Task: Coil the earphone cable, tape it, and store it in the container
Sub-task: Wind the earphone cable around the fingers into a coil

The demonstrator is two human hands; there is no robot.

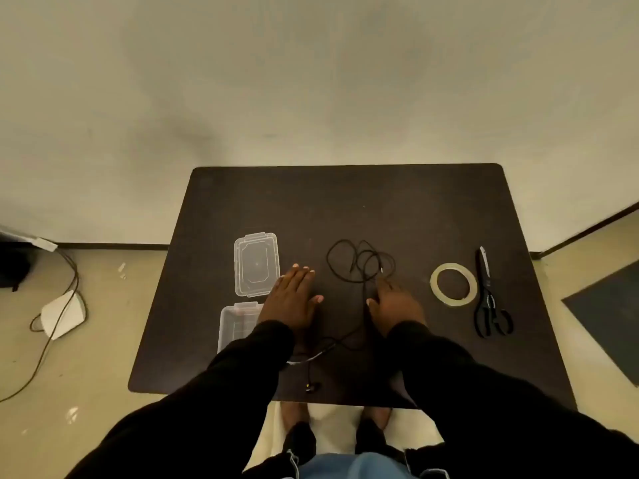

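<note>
A black earphone cable (359, 261) lies in loose tangled loops at the middle of the dark table (345, 202). It trails down between my hands to an earbud (310, 387) near the front edge. My left hand (294, 295) rests flat on the table with straight fingers, beside the clear lid (256, 264). My right hand (394, 302) lies over the table with its fingertips at the lower edge of the cable loops. Whether it pinches the cable I cannot tell. The clear container (235, 323) sits partly under my left sleeve. A roll of clear tape (453, 281) lies to the right.
Black scissors (489, 299) lie right of the tape roll, near the table's right side. On the floor to the left are a white device (64, 314) and a dark cord (65, 305). A dark mat (612, 312) lies on the floor at right.
</note>
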